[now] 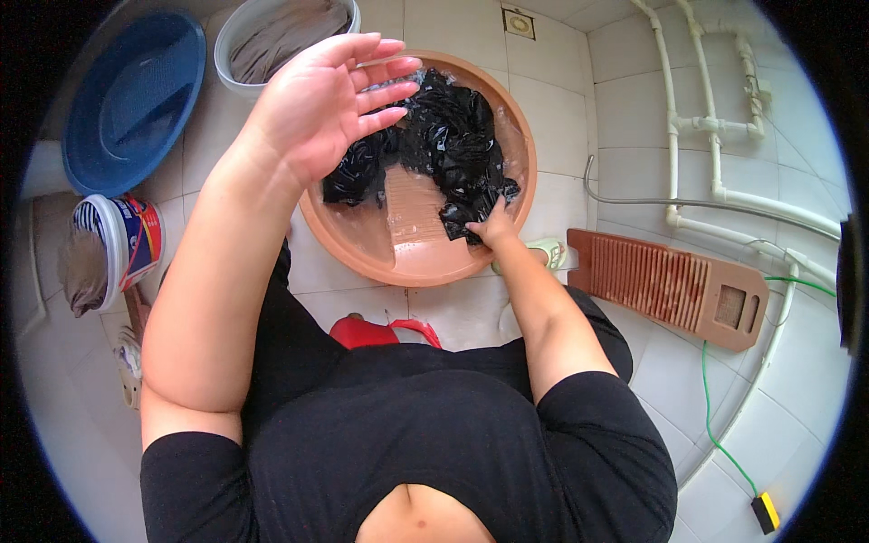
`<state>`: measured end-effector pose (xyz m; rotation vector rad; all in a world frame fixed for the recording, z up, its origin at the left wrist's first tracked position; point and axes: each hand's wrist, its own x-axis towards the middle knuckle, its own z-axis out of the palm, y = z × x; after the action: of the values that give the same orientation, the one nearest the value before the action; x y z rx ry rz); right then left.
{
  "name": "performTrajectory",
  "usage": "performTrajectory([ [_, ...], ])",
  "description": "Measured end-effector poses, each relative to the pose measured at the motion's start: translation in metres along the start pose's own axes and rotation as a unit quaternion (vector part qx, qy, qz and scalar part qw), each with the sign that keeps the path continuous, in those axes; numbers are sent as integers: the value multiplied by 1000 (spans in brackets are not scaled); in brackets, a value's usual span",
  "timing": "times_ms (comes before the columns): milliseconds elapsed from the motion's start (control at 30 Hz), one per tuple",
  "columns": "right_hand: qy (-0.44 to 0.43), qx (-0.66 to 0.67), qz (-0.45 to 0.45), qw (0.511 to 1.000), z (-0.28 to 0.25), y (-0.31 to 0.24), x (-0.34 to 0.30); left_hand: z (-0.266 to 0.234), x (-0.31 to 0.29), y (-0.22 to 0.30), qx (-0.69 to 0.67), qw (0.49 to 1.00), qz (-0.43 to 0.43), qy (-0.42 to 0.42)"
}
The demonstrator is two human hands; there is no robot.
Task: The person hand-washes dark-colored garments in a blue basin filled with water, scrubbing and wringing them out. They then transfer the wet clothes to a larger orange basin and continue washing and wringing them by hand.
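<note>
Your left hand [330, 113] is raised, its fingers opened wide; your right hand [495, 225] touches the black cloth [460, 149] in the basin [367, 260], but I cannot tell its grip.

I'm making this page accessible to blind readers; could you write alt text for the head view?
A person's right hand holds wet black cloth in a round orange basin, while the open left hand is raised. Upper left are a blue basin and a white bucket of grayish cloth; a brown washboard is at right.
</note>
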<state>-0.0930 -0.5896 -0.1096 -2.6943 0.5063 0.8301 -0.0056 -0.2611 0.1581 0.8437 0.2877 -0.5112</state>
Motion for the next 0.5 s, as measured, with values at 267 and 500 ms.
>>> performTrajectory([
  [267, -87, 130, -65, 986, -64, 0, 8, -2, -4, 7, -6, 1000, 17, -8],
  [500, 110, 653, -219, 717, -263, -46, -88, -5, -4, 13, -28, 999, 30, -7],
])
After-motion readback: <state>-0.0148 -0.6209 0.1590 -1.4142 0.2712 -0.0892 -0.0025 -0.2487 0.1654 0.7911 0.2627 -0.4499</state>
